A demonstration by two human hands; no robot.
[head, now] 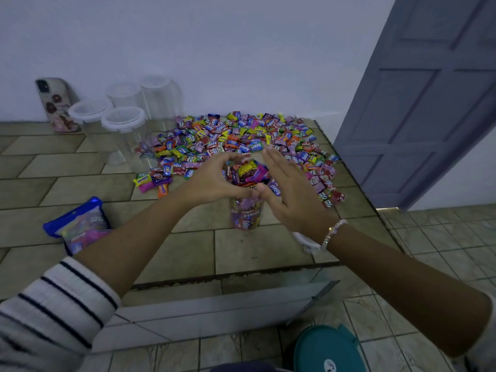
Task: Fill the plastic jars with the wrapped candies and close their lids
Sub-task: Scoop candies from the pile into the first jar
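Filling jar (245, 213): standing upright on the tiled counter (255, 248), just in front of the loose candy pile (241, 135); heaping with wrapped candies (248, 173) above the rim.
Left hand (214, 181): curling round the jar's mouth on its left side, finger and thumb hugging the rim.
Right hand (290, 191): lying flat, fingers straight and together, pressing against the heap from the right, gripping nothing.
Handling, jar: likely behaving as thin clear plastic, stiff enough yet slick; probably weighing noticeably more when full; best gripping round the body below the rim, keeping it upright.
Handling, candies: being light, crinkly and slippery; likely sliding off the heap unless pressed down before lidding.
White lid (304, 244): lying on the counter beneath the right wrist, partly hidden; apparently belonging to this jar.
Empty jars (123, 122): standing lidded at the back left, four in number, awaiting filling.
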